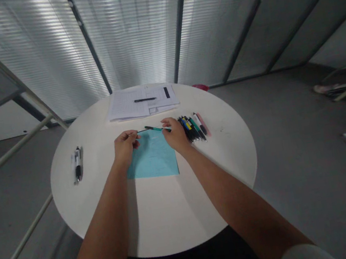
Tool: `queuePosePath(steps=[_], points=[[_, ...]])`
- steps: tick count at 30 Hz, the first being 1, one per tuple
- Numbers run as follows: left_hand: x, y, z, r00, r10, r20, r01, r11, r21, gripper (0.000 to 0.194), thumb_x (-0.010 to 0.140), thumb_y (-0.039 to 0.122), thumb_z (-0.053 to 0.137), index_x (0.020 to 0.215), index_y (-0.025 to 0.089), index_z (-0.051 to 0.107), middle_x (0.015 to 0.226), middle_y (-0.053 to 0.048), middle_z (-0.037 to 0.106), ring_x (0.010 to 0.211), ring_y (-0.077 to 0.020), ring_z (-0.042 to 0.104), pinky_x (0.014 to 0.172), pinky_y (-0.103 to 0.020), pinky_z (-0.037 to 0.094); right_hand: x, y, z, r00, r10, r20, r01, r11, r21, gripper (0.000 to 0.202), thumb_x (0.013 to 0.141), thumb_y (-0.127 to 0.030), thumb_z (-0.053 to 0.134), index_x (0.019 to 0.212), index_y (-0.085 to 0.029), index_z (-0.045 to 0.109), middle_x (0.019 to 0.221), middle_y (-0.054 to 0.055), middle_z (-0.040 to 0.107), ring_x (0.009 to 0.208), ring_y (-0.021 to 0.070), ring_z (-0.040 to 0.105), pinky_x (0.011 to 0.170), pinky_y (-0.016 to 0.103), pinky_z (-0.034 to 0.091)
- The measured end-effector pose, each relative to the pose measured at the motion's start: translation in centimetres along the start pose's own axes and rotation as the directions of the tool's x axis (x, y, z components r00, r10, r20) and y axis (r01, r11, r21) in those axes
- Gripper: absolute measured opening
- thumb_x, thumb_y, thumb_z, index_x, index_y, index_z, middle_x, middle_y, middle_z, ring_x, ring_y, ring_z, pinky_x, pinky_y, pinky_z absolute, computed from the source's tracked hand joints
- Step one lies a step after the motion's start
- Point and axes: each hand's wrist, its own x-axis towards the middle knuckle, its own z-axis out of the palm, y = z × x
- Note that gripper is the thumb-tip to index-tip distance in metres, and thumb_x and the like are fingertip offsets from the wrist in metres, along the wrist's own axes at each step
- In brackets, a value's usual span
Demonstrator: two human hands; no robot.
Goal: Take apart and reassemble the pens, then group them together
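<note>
My left hand point(126, 145) is closed in a pinch on a thin dark stick that looks like a pen refill point(142, 131). Its free end points right and meets, or nearly meets, the green and black pen point(153, 127). That pen is gripped by the fingers of my right hand point(174, 132), lying roughly level with its dark end toward the left. Both hands are over the upper part of a light blue sheet point(153, 159). Just right of my right hand lies a row of several pens point(192, 128), mostly dark, with green, white, blue and yellow parts.
The round white table point(160, 214) bears stacked printed papers point(126, 106) at the back, with a black pen point(145, 99) on top. White and black pens point(78, 164) lie at the left. A pink strip point(204, 124) sits beside the pen row. Metal rails point(12, 150) stand left.
</note>
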Motion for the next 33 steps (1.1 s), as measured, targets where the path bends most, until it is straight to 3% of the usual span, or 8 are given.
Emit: queuePosePath(steps=[4, 7, 11, 14, 17, 24, 33], points=[[-0.2, 0.2, 0.0, 0.999, 0.011, 0.04, -0.012, 0.999, 0.033, 0.018, 0.069, 0.028, 0.07, 0.079, 0.013, 0.066, 0.068, -0.004, 0.064, 0.047, -0.0092, 0.052, 0.045, -0.023, 0.037, -0.2, -1.2, -0.6, 0.992, 0.002, 0.126, -0.011, 0.997, 0.074, 0.024, 0.083, -0.024, 0.059, 0.106, -0.025, 0.065, 0.09, 0.0, 0.07, 0.092, 0.0194, 0.063, 0.092, 0.038, 0.045], [-0.3, 0.3, 0.1, 0.999, 0.022, 0.047, -0.025, 0.998, 0.064, 0.017, 0.07, 0.028, 0.069, 0.078, 0.013, 0.066, 0.068, -0.004, 0.064, 0.047, -0.0095, 0.052, 0.045, -0.023, 0.037, -0.3, -1.3, -0.6, 0.984, -0.005, 0.177, -0.012, 0.995, 0.094, 0.013, 0.085, -0.029, 0.059, 0.092, -0.025, 0.069, 0.087, 0.0, 0.071, 0.088, 0.0177, 0.064, 0.089, 0.035, 0.046], [-0.2, 0.3, 0.0, 1.0, 0.014, 0.003, -0.014, 1.0, -0.009, 0.018, 0.069, 0.028, 0.069, 0.079, 0.013, 0.066, 0.068, -0.003, 0.064, 0.046, -0.0091, 0.051, 0.043, -0.023, 0.036, 0.0, -0.4, -0.1, 0.989, -0.003, 0.149, -0.018, 0.99, 0.138, 0.015, 0.086, -0.032, 0.057, 0.088, -0.023, 0.068, 0.086, 0.0, 0.071, 0.085, 0.0164, 0.063, 0.085, 0.032, 0.047], [0.0, 0.2, -0.1, 0.997, -0.021, -0.068, 0.013, 0.994, -0.112, 0.02, 0.067, 0.028, 0.07, 0.081, 0.014, 0.065, 0.068, -0.002, 0.063, 0.045, -0.0087, 0.05, 0.042, -0.023, 0.035, 0.3, 0.5, 0.3, 0.999, 0.022, 0.049, -0.03, 0.986, 0.165, 0.02, 0.088, -0.033, 0.052, 0.09, -0.02, 0.067, 0.086, 0.002, 0.07, 0.084, 0.0165, 0.063, 0.082, 0.03, 0.047], [0.1, 0.1, -0.1, 0.997, -0.032, -0.076, 0.022, 0.992, -0.123, 0.022, 0.066, 0.028, 0.071, 0.082, 0.014, 0.065, 0.068, -0.001, 0.062, 0.044, -0.0085, 0.049, 0.042, -0.023, 0.035, 0.4, 0.7, 0.4, 0.999, 0.036, -0.006, -0.035, 0.996, 0.079, 0.018, 0.087, -0.031, 0.054, 0.087, -0.02, 0.067, 0.088, 0.004, 0.068, 0.084, 0.0173, 0.062, 0.083, 0.031, 0.047], [0.0, 0.1, 0.1, 0.999, -0.006, -0.044, 0.004, 0.999, -0.049, 0.023, 0.065, 0.028, 0.07, 0.082, 0.014, 0.066, 0.067, -0.001, 0.061, 0.044, -0.0086, 0.049, 0.041, -0.023, 0.033, 0.0, -0.5, -0.2, 0.992, 0.08, 0.101, -0.062, 0.983, -0.175, 0.014, 0.085, -0.027, 0.058, 0.086, -0.024, 0.071, 0.095, 0.003, 0.069, 0.095, 0.0218, 0.059, 0.09, 0.038, 0.042], [-0.3, 0.1, 0.3, 0.999, 0.036, 0.035, -0.041, 0.988, 0.151, 0.025, 0.068, 0.028, 0.067, 0.088, 0.014, 0.071, 0.072, -0.005, 0.066, 0.047, -0.0087, 0.05, 0.043, -0.023, 0.036, 0.0, -0.4, -0.2, 0.988, 0.083, 0.128, -0.057, 0.979, -0.196, 0.019, 0.08, -0.017, 0.058, 0.091, -0.025, 0.07, 0.099, 0.003, 0.067, 0.101, 0.0223, 0.057, 0.093, 0.039, 0.041]])
